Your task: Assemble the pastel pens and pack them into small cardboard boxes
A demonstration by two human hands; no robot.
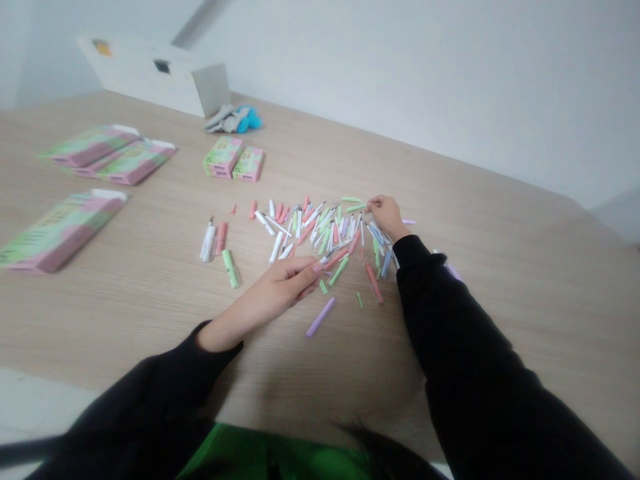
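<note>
My left hand (287, 283) is closed around a slim pen part (334, 259), whose pinkish-red and white end sticks out past the thumb at the near side of a pile of loose pen parts (320, 223). My right hand (384, 212) reaches to the far right of the pile with its fingertips pinched together. Whatever they grip is too small to make out; a light green pen tube (356, 207) lies right by them. White, red, green, blue and purple pieces make up the pile. A purple tube (321, 317) lies nearer me, and a red tube (374, 283) is below my right wrist.
Left of the pile are a green tube (231, 269), a red tube (221, 238) and a white pen piece (207, 241). Small pink-green boxes (223, 157) stand behind; larger ones (63, 230) lie at left. Gloves (234, 119) lie beside a long white box (150, 77) along the wall.
</note>
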